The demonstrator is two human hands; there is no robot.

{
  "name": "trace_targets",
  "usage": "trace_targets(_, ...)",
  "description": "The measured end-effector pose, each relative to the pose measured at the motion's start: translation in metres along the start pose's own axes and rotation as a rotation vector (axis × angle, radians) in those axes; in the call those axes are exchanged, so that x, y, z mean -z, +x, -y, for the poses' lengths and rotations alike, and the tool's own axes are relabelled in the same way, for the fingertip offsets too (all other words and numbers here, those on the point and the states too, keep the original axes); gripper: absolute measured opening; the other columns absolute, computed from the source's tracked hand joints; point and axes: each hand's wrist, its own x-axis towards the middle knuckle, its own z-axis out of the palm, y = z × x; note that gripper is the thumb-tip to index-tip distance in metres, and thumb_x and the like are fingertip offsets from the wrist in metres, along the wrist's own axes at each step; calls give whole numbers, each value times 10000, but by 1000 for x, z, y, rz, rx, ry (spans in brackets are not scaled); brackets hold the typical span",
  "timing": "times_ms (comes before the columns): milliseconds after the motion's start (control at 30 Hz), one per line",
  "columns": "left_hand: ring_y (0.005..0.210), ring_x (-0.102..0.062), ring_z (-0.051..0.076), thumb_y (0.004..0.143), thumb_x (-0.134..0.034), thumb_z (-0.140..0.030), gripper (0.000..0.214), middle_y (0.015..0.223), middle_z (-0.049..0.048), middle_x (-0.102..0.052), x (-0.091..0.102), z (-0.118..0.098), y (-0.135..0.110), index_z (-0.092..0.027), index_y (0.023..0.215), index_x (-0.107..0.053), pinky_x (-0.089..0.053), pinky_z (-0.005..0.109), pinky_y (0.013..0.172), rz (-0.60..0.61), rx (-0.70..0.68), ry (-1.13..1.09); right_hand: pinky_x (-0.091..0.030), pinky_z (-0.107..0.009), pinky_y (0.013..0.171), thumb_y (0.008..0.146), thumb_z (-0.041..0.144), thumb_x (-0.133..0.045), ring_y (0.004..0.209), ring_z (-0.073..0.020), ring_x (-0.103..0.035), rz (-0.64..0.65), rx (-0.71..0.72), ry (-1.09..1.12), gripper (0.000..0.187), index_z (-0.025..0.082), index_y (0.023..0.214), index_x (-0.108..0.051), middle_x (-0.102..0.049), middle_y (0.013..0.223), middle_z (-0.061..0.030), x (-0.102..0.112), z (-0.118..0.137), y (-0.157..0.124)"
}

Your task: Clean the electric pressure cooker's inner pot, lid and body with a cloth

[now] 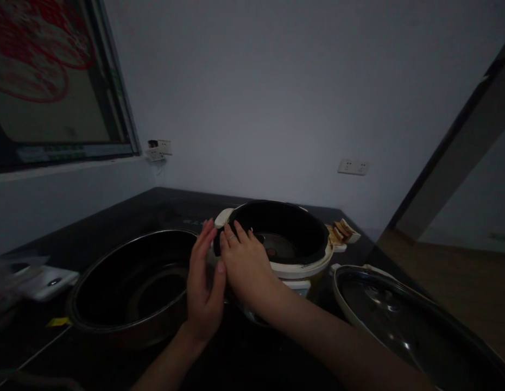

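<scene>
My left hand (206,279) is raised with its fingers stretched upward, thumb apart, beside the rim of a wide dark inner pot (132,320). My right hand (246,263) lies across the near left rim of a white cooker (303,269) with a black inside, fingers extended and a ring on one. The two hands nearly meet, the left thumb close to the right hand. Between them shows a small greyish patch that I cannot make out. Neither hand is seen gripping anything. The cooker stands uncovered, a worn brownish hinge (342,232) at its right.
A large round lid (378,309) lies at the right on the black countertop (183,201). White items and plastic (49,279) sit at the left, near a yellow tag (58,322). Wall sockets (353,166) and a window (52,81) are behind. The counter's right edge drops to the floor.
</scene>
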Motion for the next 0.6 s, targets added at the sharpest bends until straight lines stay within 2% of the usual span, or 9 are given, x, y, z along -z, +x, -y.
trace_targets(67, 1386, -371, 180, 955, -444, -238, 440, 1486, 3, -446, 1, -8, 6, -326, 1386, -451, -215, 393, 1186, 172, -56, 122, -372, -568, 1074, 916, 222, -494, 1359, -374, -378, -34, 29, -2, 493, 57, 1380, -471, -426, 1455, -205, -7, 2, -2)
trace_targets(133, 1370, -396, 187, 967, -418, -297, 409, 1457, 45, -484, 1, -11, 14, -263, 1369, -481, -256, 403, 1171, 313, -14, 186, -350, -568, 1093, 891, 241, -547, 1348, -373, -395, -91, 48, 1, 516, 64, 1372, -483, -419, 1457, -209, -13, 2, -7)
trace_targets(233, 1372, -393, 209, 976, -355, -417, 463, 1437, 105, -500, -1, -7, 22, -169, 1327, -525, -264, 435, 1166, 352, 74, 207, -353, -565, 1097, 862, 222, -597, 1316, -372, -439, -177, 89, 32, 442, 57, 1272, -586, -545, 1356, -205, -16, -1, -19)
trace_targets(300, 1374, -391, 210, 976, -304, -474, 532, 1447, 123, -485, -2, -2, 24, -141, 1331, -517, -258, 441, 1168, 360, 130, 202, -357, -570, 1097, 863, 198, -595, 1308, -354, -455, -230, 142, 81, 346, 81, 1184, -650, -643, 1244, -170, -13, -7, -34)
trace_targets(367, 1406, -339, 206, 970, -284, -510, 576, 1496, 119, -419, -2, 3, 23, -141, 1366, -482, -235, 439, 1175, 410, 159, 232, -381, -546, 1091, 878, 161, -558, 1299, -305, -478, -294, 155, 155, 295, 115, 1149, -664, -676, 1203, -124, -7, -14, -53)
trace_targets(467, 1461, -200, 211, 951, -313, -540, 639, 1576, 114, -255, -3, 7, 22, -135, 1442, -376, -183, 437, 1187, 521, 136, 384, -423, -485, 1067, 899, 88, -453, 1252, -220, -535, -405, 43, 254, 340, 166, 1178, -631, -648, 1264, -72, 0, -26, -84)
trace_targets(600, 1475, -109, 246, 919, -362, -563, 777, 1592, 174, -143, -4, 6, 34, -47, 1487, -240, -156, 437, 1186, 659, 119, 644, -382, -520, 1072, 918, 86, -414, 1215, -210, -562, -550, -140, 238, 344, 175, 1203, -586, -638, 1271, -86, -10, -40, -108)
